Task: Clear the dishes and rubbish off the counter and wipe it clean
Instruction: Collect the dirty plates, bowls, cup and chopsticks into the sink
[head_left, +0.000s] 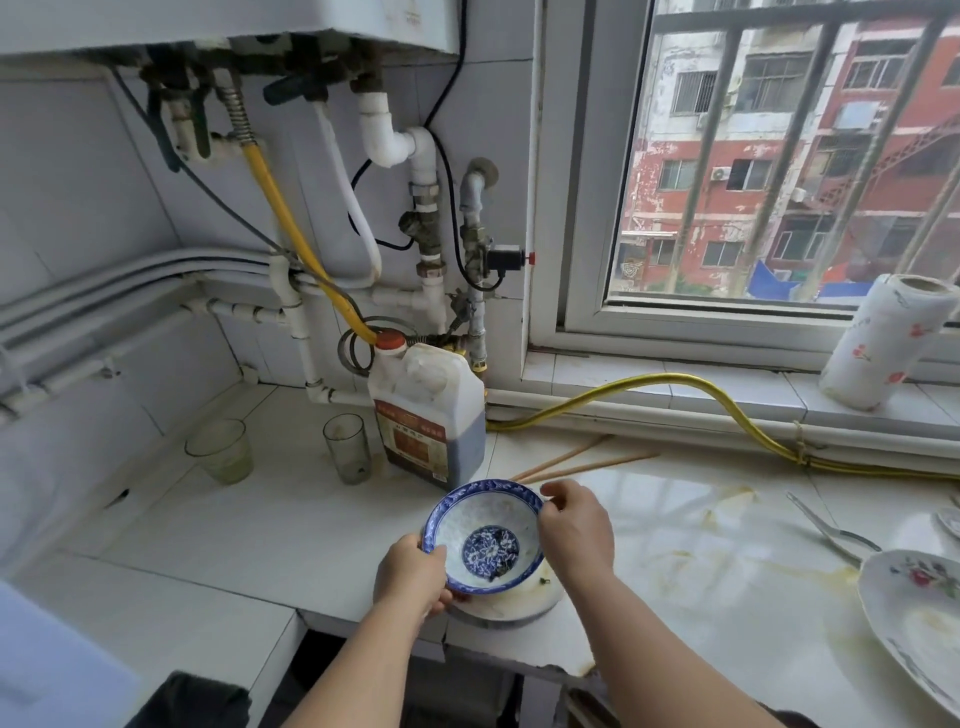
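Note:
A blue-and-white bowl (485, 535) is held tilted over a white plate (524, 603) near the counter's front edge. My left hand (413, 577) grips the bowl's near-left rim. My right hand (574, 525) grips its right rim. A pair of wooden chopsticks (587, 460) lies just behind the bowl. Two dirty glasses (221, 451) (347, 448) stand at the back left. At the right edge sit a floral plate (914, 618) and a metal spoon (831, 530). Brownish smears (727, 512) stain the white counter (260, 525).
A jug of dark liquid with an orange cap (428, 410) stands behind the bowl. A yellow hose (727, 400) runs along the windowsill base. A paper towel roll (883, 343) leans on the sill at right. Pipes and valves cover the back wall.

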